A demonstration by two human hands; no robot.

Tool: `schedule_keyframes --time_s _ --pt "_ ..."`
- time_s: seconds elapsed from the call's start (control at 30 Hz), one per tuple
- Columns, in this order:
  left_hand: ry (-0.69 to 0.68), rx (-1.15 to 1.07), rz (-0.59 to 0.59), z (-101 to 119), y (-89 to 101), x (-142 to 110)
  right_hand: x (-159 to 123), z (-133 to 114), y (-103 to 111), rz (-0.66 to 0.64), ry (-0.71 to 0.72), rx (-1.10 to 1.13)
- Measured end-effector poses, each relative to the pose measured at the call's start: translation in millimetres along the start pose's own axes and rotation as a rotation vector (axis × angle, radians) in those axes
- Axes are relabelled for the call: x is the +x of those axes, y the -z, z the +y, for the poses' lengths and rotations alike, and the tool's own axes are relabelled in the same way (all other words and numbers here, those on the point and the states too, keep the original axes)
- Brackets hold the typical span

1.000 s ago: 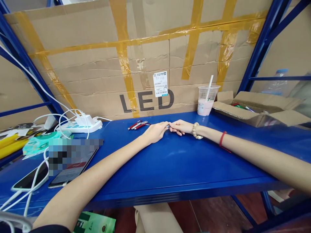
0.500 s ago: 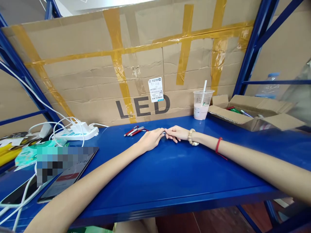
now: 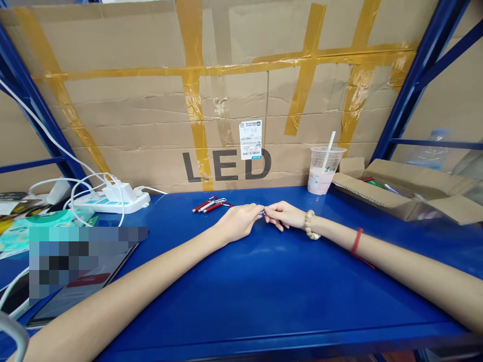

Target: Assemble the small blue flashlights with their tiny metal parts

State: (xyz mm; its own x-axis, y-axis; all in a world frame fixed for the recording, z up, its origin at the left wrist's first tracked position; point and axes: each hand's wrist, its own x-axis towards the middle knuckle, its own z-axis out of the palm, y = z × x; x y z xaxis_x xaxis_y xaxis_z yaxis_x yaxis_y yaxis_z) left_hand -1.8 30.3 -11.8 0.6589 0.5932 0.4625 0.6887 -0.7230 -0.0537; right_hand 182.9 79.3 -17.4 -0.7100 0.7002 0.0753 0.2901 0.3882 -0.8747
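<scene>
My left hand [image 3: 241,221] is closed, its fingers wrapped round a small silvery metal piece [image 3: 261,212] that is mostly hidden. Thumb and fingertips of my right hand [image 3: 284,215], which wears a bead bracelet [image 3: 310,224], pinch the other end of the same piece. Both hands meet just above the blue tabletop [image 3: 241,301]. Behind and left of my left hand lie several slim red and silver tubes with small clips [image 3: 211,204], like keychain flashlights.
At the back stands a plastic cup with a straw [image 3: 321,173]. Right of it sits an open cardboard box [image 3: 381,198] holding small items. On the left are a white power strip [image 3: 130,202] with cables and a dark phone [image 3: 81,296]. A large taped carton [image 3: 132,125] closes the back.
The camera view has tilted and shifted slightly, so the surroundings sit differently in the frame. My hands stay together on the small metal piece, with hardly any change of grip.
</scene>
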Motion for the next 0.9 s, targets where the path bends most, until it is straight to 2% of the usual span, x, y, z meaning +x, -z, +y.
schedule_keyframes --time_s 0.1,0.43,0.63,0.7,0.83,0.9 --pt "-0.026 0.036 0.003 -0.8 -0.9 -0.2 0.2 1.5 0.9 0.008 0.011 0.005" --pt "0.053 -0.065 0.043 0.1 -2.2 1.2 -1.6 -4.2 -3.0 0.051 -0.008 -0.050" --pt "0.058 -0.054 0.005 0.4 -0.9 2.9 -3.0 -2.8 -3.8 0.062 0.027 -0.078" --pt "0.092 -0.053 0.002 0.8 -0.9 2.7 -4.9 -3.3 -4.3 0.145 0.041 -0.112" --pt "0.251 -0.078 0.061 1.3 -0.3 1.5 -9.6 -6.9 -5.1 0.407 0.122 -0.237" --pt "0.289 -0.073 0.058 1.4 0.6 1.2 -10.8 -8.7 -5.6 0.448 0.151 -0.232"
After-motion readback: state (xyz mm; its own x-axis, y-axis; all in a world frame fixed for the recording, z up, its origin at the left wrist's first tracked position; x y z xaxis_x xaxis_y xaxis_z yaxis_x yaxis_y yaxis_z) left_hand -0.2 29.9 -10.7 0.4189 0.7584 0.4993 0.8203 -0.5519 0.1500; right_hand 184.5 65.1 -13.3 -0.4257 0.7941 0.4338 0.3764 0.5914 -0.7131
